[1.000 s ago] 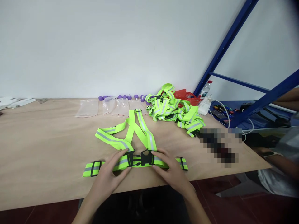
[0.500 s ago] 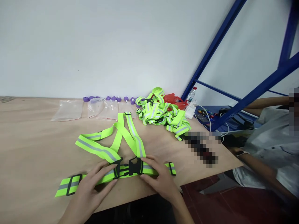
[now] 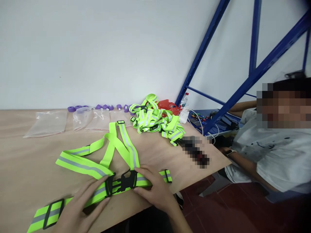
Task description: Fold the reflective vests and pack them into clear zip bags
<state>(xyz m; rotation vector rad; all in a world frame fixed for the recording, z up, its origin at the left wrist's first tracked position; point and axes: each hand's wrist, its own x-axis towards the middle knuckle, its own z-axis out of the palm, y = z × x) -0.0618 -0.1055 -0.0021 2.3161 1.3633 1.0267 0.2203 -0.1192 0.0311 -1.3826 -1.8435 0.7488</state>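
A neon-yellow reflective harness (image 3: 114,149) lies spread on the wooden table (image 3: 24,168). Its waist strap runs along the front edge and joins at a black plastic buckle (image 3: 121,183). My left hand (image 3: 77,210) pinches the strap just left of the buckle. My right hand (image 3: 153,189) pinches the strap just right of it, thumb and fingers pressed on the webbing. A black slider (image 3: 53,208) sits on the strap's left end.
A heap of more neon harnesses (image 3: 155,119) lies at the back right, beside a red bag (image 3: 167,105) and a water bottle (image 3: 184,102). Clear plastic bags (image 3: 46,123) and purple caps (image 3: 97,106) line the wall. Another person (image 3: 272,152) sits at right by a blue rack (image 3: 206,42).
My head has turned right, so the table and harness slide left and the seated person comes into view. Both hands stay on the strap beside the buckle.
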